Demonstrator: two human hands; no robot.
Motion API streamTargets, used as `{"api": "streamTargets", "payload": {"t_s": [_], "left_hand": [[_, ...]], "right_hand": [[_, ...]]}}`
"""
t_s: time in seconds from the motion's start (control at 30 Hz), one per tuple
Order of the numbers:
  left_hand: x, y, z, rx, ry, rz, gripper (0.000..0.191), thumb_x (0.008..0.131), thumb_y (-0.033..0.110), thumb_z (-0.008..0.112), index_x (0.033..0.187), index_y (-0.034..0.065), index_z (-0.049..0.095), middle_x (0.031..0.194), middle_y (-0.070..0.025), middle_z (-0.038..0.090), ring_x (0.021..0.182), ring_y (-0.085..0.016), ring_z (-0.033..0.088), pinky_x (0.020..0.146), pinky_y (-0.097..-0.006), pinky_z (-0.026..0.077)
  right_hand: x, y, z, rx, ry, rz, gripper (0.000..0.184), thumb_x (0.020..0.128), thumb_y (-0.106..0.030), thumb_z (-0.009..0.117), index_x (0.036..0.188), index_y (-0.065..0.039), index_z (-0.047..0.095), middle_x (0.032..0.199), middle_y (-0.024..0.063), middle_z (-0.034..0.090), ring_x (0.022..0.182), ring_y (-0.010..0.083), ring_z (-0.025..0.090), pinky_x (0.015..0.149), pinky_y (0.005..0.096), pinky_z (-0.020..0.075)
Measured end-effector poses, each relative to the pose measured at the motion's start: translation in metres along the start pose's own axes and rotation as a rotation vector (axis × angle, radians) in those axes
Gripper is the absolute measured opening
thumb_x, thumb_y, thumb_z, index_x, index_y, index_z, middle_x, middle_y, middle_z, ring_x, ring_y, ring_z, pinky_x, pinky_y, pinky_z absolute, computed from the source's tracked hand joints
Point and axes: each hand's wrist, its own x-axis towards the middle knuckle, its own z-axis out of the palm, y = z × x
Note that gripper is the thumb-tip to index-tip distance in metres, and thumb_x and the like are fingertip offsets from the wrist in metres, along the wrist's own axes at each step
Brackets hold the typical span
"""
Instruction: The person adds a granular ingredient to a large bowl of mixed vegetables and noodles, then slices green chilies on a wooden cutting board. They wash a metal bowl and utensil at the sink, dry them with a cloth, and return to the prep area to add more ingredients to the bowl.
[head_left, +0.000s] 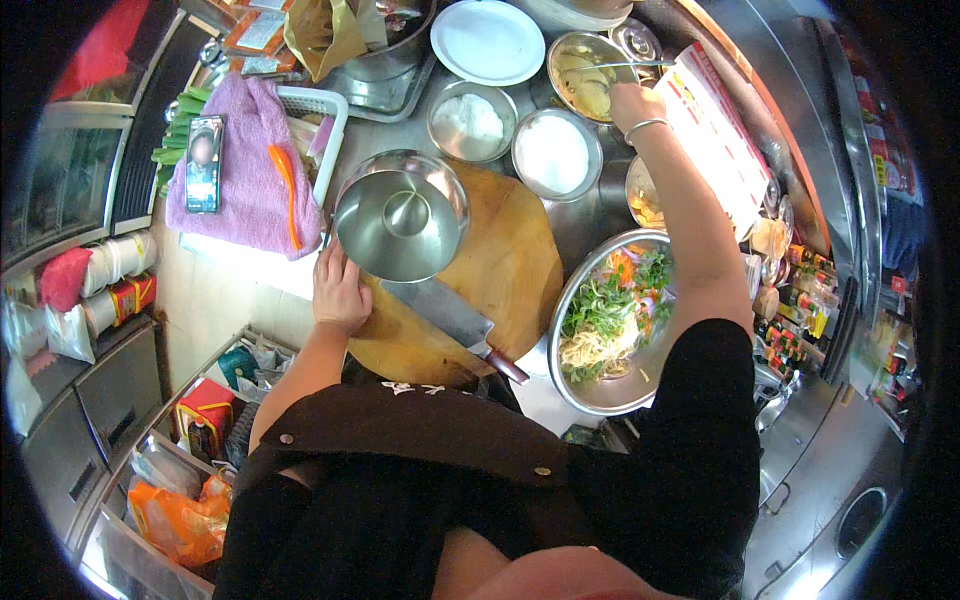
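Observation:
My left hand (341, 289) rests at the left edge of the round wooden chopping board (525, 247), its fingertips beside an empty steel bowl (401, 225). Over at the upper right, my right hand (636, 105) is closed around the handle of a metal utensil (600, 66), whose far end reaches into a steel bowl of yellowish paste (585, 86). On the board lies a cleaver (450, 311) with a dark wooden handle. A large steel bowl (559, 352) at the board's right holds noodles, green leaves and shredded vegetables. Two steel bowls of white granules, one (553, 154) nearer my right hand, stand behind the board.
A purple towel (240, 165) with a phone (204, 165) and an orange plastic utensil (286, 195) lies over a white basket (337, 131) at the left. A white plate (487, 41) stands at the back. Printed sheets (709, 142) lean beside my right forearm.

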Motion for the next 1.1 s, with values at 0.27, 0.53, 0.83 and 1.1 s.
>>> {"api": "streamTargets", "payload": {"t_s": [0.27, 0.53, 0.83, 1.1], "left_hand": [[-0.001, -0.002, 0.005, -0.048, 0.018, -0.015, 0.048, 0.069, 0.014, 0.063, 0.115, 0.0014, 0.056, 0.140, -0.0225, 0.042, 0.130, -0.041, 0.040, 0.112, -0.0518, 0.031], [0.001, 0.005, -0.010, -0.036, -0.031, -0.034, 0.063, 0.071, 0.015, 0.064, 0.133, 0.0066, 0.051, 0.146, -0.0155, 0.041, 0.137, -0.033, 0.036, 0.115, -0.0481, 0.029], [0.001, 0.001, 0.001, -0.069, 0.056, 0.013, 0.044, 0.066, 0.010, 0.063, 0.108, -0.0007, 0.056, 0.137, -0.0221, 0.045, 0.128, -0.040, 0.043, 0.110, -0.0507, 0.034], [0.001, -0.002, 0.002, 0.009, 0.015, 0.003, 0.067, 0.069, 0.010, 0.059, 0.134, 0.0016, 0.048, 0.140, -0.0207, 0.042, 0.131, -0.040, 0.038, 0.112, -0.0517, 0.031]], "right_hand": [[0.012, 0.014, 0.016, -0.012, -0.014, -0.214, 0.024, 0.088, -0.016, 0.052, 0.085, -0.003, 0.071, 0.086, 0.0206, 0.071, 0.082, 0.0354, 0.070, 0.074, 0.0462, 0.0561], [0.015, 0.022, 0.011, 0.134, -0.039, -0.076, 0.024, 0.087, -0.018, 0.052, 0.095, -0.003, 0.068, 0.099, 0.0260, 0.067, 0.095, 0.0445, 0.065, 0.081, 0.0530, 0.0512], [0.069, 0.070, 0.094, -0.042, 0.018, -0.344, 0.028, 0.084, -0.018, 0.063, 0.106, -0.002, 0.067, 0.106, 0.0149, 0.067, 0.100, 0.0297, 0.062, 0.079, 0.0374, 0.0517], [0.052, 0.039, 0.066, 0.250, -0.153, -0.007, 0.025, 0.079, -0.025, 0.068, 0.083, -0.001, 0.073, 0.079, 0.0161, 0.070, 0.074, 0.0273, 0.067, 0.068, 0.0395, 0.0531]]}}
